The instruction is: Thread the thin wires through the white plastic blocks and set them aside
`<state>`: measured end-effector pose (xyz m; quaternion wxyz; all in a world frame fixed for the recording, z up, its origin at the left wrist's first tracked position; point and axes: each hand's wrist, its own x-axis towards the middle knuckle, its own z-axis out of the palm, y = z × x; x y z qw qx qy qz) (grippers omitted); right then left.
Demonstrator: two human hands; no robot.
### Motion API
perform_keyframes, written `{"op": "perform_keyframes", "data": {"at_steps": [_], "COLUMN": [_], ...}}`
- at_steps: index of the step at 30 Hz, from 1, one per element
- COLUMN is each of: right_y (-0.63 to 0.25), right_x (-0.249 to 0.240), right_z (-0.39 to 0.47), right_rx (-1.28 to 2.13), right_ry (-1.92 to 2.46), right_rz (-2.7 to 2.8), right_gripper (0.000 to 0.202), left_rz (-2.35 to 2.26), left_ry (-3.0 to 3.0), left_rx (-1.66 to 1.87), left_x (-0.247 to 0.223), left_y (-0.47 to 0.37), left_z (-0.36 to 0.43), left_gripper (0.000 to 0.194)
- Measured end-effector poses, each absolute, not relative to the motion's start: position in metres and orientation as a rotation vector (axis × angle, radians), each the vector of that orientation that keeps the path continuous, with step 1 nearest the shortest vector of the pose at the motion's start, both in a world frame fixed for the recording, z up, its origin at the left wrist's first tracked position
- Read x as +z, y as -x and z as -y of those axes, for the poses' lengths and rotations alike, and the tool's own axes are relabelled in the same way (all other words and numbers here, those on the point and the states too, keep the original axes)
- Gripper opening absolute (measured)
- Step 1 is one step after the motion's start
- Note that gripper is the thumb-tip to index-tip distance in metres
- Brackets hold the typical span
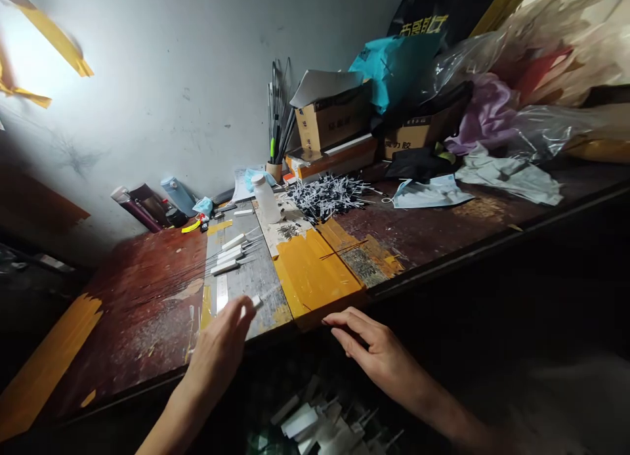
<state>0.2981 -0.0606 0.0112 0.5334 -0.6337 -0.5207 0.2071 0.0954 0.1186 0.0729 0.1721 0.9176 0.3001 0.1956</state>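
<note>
My left hand [221, 337] is closed at the table's front edge, its fingers around a white plastic block [256, 302] with a thin pale end sticking out. Most of that block is hidden by the fingers. Just off the front edge, my right hand [369, 343] has thumb and forefinger drawn together. A tiny dark bit shows at its fingertips, too small to name. Beyond my left hand, several similar white blocks [230, 253] lie in a row, with thin dark rods running left from them. A yellow-taped patch [315, 271] covers the table between the hands.
A heap of small black and white pieces [327, 195] lies at the back, beside a white bottle [266, 199]. Cardboard boxes [335, 120], a face mask [430, 192] and cloths [509, 176] crowd the right. More white blocks [319, 425] are piled below the table edge.
</note>
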Motion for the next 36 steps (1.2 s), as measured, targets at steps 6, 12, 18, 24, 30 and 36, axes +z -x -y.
{"op": "perform_keyframes", "data": {"at_steps": [6, 12, 18, 24, 30, 36], "right_y": [-0.273, -0.265, -0.260, -0.256, -0.249, -0.307], "right_x": [0.025, 0.034, 0.034, 0.032, 0.013, 0.020], "right_z": [0.048, 0.050, 0.055, 0.053, 0.060, 0.082], "right_rx": [0.715, 0.805, 0.825, 0.832, 0.850, 0.492], "right_ry": [1.285, 1.246, 1.352, 1.449, 1.547, 1.704], "right_rz": [1.308, 1.402, 1.398, 1.408, 1.369, 1.370], "right_gripper": [0.018, 0.025, 0.022, 0.020, 0.017, 0.016], "left_rz": [-0.778, -0.698, -0.720, -0.811, -0.870, -0.970], "left_ry": [-1.609, -1.511, -1.486, -1.543, -1.578, -1.872], "left_rx": [0.149, 0.212, 0.300, 0.398, 0.715, 0.749], "left_x": [0.062, 0.036, 0.030, 0.022, -0.003, -0.050], "left_y": [-0.086, -0.079, -0.077, -0.080, -0.086, -0.070], "left_z": [-0.067, -0.064, -0.050, -0.044, -0.041, -0.036], "left_gripper": [0.042, 0.034, 0.033, 0.030, 0.022, 0.022]}}
